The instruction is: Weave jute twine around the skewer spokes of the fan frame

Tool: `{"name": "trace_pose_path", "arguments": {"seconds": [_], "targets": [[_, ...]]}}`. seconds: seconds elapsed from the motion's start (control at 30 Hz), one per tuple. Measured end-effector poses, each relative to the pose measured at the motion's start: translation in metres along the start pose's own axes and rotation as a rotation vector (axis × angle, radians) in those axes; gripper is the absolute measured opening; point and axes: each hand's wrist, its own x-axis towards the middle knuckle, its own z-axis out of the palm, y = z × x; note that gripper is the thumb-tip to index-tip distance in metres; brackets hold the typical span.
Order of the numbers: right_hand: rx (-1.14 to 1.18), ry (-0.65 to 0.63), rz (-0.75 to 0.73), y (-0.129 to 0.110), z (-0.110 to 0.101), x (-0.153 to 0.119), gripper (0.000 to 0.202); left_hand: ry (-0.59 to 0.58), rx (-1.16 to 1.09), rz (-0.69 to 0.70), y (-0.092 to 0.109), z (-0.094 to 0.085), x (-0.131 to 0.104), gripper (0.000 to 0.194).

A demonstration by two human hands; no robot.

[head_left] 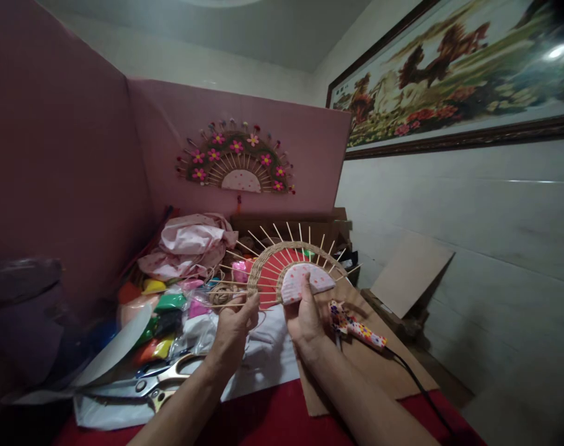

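A red cloth (263,418) runs along the near edge, with the scissors (142,388) lying at the left, their blades spread over white sheets. Both hands are up over the table, gripping the fan (291,279): the left hand (235,322) pinches its left end by the woven band, while the right hand (307,319) clasps the dotted base, thumb laid on the front. Bare sticks radiate from the base through the band and poke out past it; red shows between them. Right of the right hand, a flowered glue gun (359,331) with a black cord lies on cardboard (384,368). Left of the fan are bright packets (170,301) and a coil of twine (222,294), with crumpled pink fabric (193,238) behind them. Farther back, a flower-trimmed fan (240,180) hangs on a pink panel (310,167), and a framed horse picture (421,93) is on the right wall.
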Motion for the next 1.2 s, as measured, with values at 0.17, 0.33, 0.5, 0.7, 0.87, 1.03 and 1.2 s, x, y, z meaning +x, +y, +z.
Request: {"name": "trace_pose_path", "arguments": {"seconds": [0.17,0.33,0.5,0.7,0.87,1.03,1.2], "targets": [[0.063,-0.094,0.091,0.007,-0.003,0.004,0.027,0.107,-0.120,-0.061,0.003,-0.005,0.005,0.035],[-0.019,-0.154,0.312,0.011,-0.003,0.001,0.021,0.154,-0.086,-0.045,0.004,-0.017,0.013,0.037],[-0.386,-0.127,0.619,0.006,0.001,-0.025,0.028,0.224,-0.018,-0.101,-0.005,-0.028,0.018,0.035],[-1.087,-0.280,0.182,-0.053,-0.015,-0.060,0.047,0.208,0.013,-0.115,-0.010,-0.033,0.019,0.028],[-1.806,-0.250,-0.488,-0.124,-0.079,-0.033,0.037,0.251,-0.057,-0.165,-0.008,-0.034,0.021,0.026],[-2.242,-0.106,-0.362,-0.158,-0.139,-0.012,0.054,0.294,-0.078,-0.174,-0.005,-0.029,0.020,0.029],[-2.278,-0.306,-0.328,-0.159,-0.148,-0.018,0.043,0.289,0.005,-0.132,-0.005,-0.028,0.018,0.028]]}}
